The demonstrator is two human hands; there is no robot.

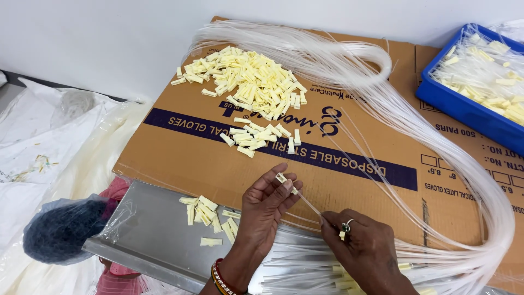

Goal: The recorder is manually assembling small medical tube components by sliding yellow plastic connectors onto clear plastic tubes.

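Observation:
My left hand [267,205] pinches a small pale-yellow plastic clip [281,178] between thumb and fingertips. A thin clear tube [309,204] runs from that clip down to my right hand [363,248], which grips it between thumb and forefinger; that hand wears a ring with a green stone. A big pile of the same yellow clips [252,82] lies on the flattened cardboard box [185,158], with a smaller pile [256,139] below it. A long bundle of clear tubes [415,125] loops across the cardboard.
A metal tray [150,232] at the near edge holds several clips [210,216]. Finished tubes with clips [305,267] lie under my hands. A blue bin [464,106] at right holds more. White plastic sheets [38,136] and a dark bagged bundle [60,229] lie left.

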